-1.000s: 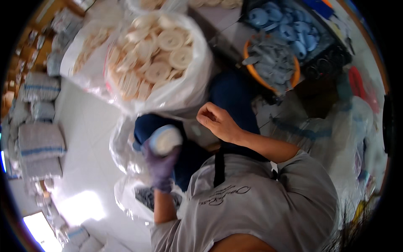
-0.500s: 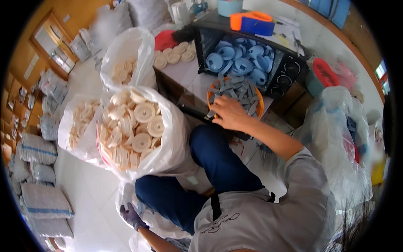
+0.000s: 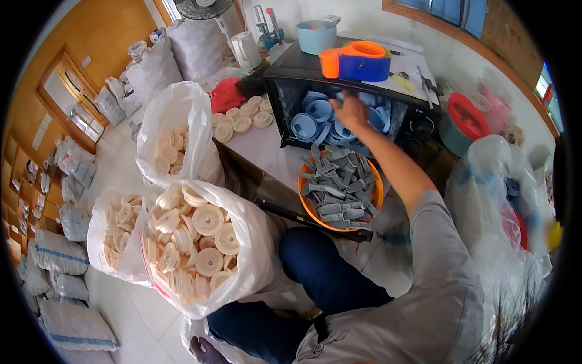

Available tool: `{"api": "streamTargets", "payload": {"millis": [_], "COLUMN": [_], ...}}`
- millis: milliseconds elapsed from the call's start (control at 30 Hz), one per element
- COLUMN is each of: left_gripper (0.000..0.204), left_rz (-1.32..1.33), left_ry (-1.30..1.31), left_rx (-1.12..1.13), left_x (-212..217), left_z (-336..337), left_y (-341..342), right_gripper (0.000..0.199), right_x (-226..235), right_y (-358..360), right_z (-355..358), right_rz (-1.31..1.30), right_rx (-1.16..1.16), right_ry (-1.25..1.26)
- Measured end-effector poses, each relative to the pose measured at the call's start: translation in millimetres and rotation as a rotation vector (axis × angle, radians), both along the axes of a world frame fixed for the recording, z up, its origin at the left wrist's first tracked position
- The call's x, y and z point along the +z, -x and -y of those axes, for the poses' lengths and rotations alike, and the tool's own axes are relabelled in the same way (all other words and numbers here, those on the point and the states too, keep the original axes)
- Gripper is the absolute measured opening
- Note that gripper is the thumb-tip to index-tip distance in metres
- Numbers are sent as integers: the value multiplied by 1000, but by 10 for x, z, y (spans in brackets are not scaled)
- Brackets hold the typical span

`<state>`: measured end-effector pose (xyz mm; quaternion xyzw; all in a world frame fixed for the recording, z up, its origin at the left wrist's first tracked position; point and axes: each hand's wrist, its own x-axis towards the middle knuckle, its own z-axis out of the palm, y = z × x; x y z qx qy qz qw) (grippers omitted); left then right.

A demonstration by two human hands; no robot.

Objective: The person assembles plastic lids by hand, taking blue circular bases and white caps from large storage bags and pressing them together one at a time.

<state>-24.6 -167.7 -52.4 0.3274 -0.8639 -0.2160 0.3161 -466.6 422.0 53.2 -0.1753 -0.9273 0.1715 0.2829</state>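
My right hand (image 3: 351, 112) reaches into the open front of a black toaster oven (image 3: 285, 73), over blue round plastic lids (image 3: 304, 126) heaped inside. Its thumb and a finger stand apart, the fingertips slightly blurred, and I see nothing held. Below the oven, an orange bowl (image 3: 379, 194) holds a pile of grey plastic clip-like strips (image 3: 339, 182). My left hand (image 3: 207, 350), in a dark purple glove, sits low beside my knee, partly cut off by the picture's edge. Its visible fingers are apart, with nothing seen in them.
Clear plastic bags (image 3: 254, 242) full of cream round lids (image 3: 208, 219) stand at my left. More cream lids (image 3: 242, 124) lie on the table by a red cloth (image 3: 227, 94). A tape dispenser (image 3: 357, 60) and a light-blue pot (image 3: 317, 37) sit on the oven. Sacks (image 3: 60, 252) line the left wall.
My right hand has moved from the grey strips in the orange bowl up and away to the blue lids in the oven. The view has shifted, leaving my left hand lower in the picture.
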Motion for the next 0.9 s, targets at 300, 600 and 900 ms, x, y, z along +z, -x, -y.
{"api": "streamTargets", "payload": {"millis": [300,600,900], "left_gripper": [29,20,56], "left_rz": [-23,-307,-182], "left_ry": [65,-167,-1655], "left_rx": [-41,-305,-845], "left_x": [269,875,722], "left_z": [-172,-1029,-2023], "left_y": [-17,343,754], "right_gripper": [44,38,18], "right_x": [-792,-53,-111], "right_y": [850,-172,-2793], "right_z": [-1333,-196,2037], "right_rz": [-85,53,-142], "right_rx": [-358,91,1308], "right_ry": [-242,-251,-339]}}
